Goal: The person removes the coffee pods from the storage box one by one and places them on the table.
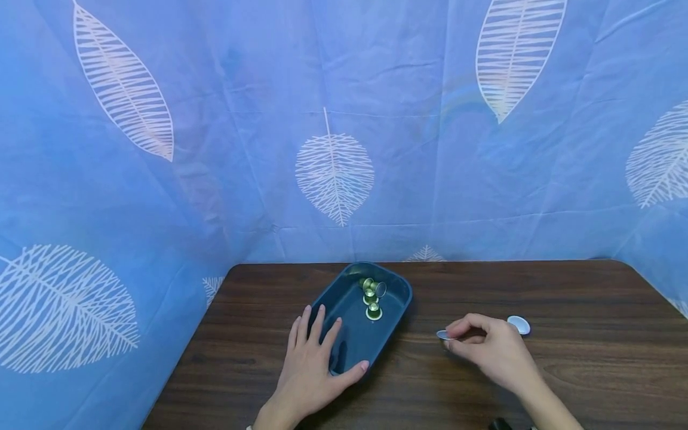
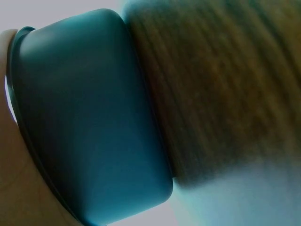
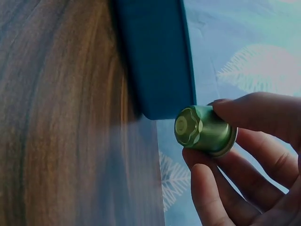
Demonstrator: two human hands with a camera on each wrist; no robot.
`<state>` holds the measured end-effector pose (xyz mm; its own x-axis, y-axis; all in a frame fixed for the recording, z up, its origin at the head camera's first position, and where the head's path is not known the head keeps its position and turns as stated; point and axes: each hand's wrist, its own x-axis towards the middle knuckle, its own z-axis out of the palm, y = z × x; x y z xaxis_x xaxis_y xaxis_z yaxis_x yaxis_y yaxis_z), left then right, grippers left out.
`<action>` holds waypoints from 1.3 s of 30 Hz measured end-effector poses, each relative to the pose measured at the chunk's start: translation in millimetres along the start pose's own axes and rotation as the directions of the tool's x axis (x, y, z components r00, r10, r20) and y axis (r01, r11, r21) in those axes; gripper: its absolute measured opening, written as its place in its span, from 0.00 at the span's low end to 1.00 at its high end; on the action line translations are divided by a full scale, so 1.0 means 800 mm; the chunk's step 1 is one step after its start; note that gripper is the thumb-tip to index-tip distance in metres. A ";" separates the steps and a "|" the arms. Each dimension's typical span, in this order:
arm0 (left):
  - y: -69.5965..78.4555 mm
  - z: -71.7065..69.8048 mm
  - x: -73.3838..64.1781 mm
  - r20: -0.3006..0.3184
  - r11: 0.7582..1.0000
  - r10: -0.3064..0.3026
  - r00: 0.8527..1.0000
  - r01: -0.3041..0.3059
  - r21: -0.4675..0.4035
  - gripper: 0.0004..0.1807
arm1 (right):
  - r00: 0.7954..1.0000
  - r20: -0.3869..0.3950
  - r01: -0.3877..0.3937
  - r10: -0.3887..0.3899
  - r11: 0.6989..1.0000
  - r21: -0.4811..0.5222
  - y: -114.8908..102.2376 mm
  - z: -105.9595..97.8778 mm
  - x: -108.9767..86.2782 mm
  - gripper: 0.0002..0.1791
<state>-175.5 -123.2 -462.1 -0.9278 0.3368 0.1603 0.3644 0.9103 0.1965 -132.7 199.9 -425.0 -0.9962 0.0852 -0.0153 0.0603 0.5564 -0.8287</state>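
Observation:
A green metallic coffee capsule [image 3: 207, 129] is pinched between the thumb and fingers of my right hand [image 1: 500, 352], above the table to the right of the tray. In the head view only its pale round lid [image 1: 444, 335] shows clearly; the rest is behind the fingers. My left hand [image 1: 309, 370] rests over the near left end of the dark blue tray [image 1: 352, 334], fingers spread and fairly straight, thumb at the near rim. Several green capsules [image 1: 373, 311] lie together toward the tray's far end, some standing on their lids, others tipped over.
A white round disc-like thing [image 1: 519, 325] lies on the dark wooden table [image 1: 591, 334], just beyond my right hand. Behind the table hangs a blue cloth [image 1: 408, 179] with white leaf prints. A small black object [image 1: 500, 424] shows at the bottom edge.

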 end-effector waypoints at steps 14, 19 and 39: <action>-0.001 -0.001 -0.003 -0.013 1.000 0.012 1.000 -0.012 -0.005 0.52 | 0.997 -0.047 0.063 -0.065 0.998 -0.028 0.008 -0.014 -0.014 0.06; 0.000 -0.002 -0.004 -0.021 1.000 0.003 1.000 -0.003 -0.011 0.52 | 0.992 -0.080 0.090 -0.097 0.993 -0.079 0.009 -0.023 -0.018 0.06; 0.001 -0.002 -0.004 -0.040 1.000 0.017 0.999 -0.018 -0.016 0.53 | 0.967 -0.221 0.056 -0.128 0.952 -0.302 0.038 -0.062 -0.035 0.08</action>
<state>-172.3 -123.8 -461.2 -0.9173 0.3426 0.2027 0.3824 0.8999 0.2094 -100.2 255.6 -422.2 -0.9572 0.1943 0.2147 0.0200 0.7842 -0.6202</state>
